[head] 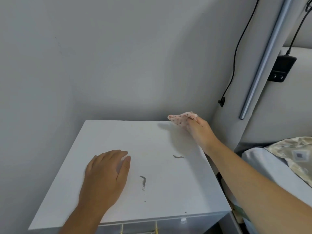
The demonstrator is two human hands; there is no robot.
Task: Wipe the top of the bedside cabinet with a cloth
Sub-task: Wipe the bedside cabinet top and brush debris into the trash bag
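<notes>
Right hand (200, 130) is clenched around the spotted pink cloth (181, 119), up at the far right corner of the white bedside cabinet (104, 132) top. Left hand (105, 174) lies open and flat, palm down, near the front. Two grey smudges (143, 180) sit between them.

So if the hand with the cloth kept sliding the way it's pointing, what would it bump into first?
Probably the wall: the right hand and cloth already sit at the cabinet top's far edge, though the gap is unclear.
</notes>
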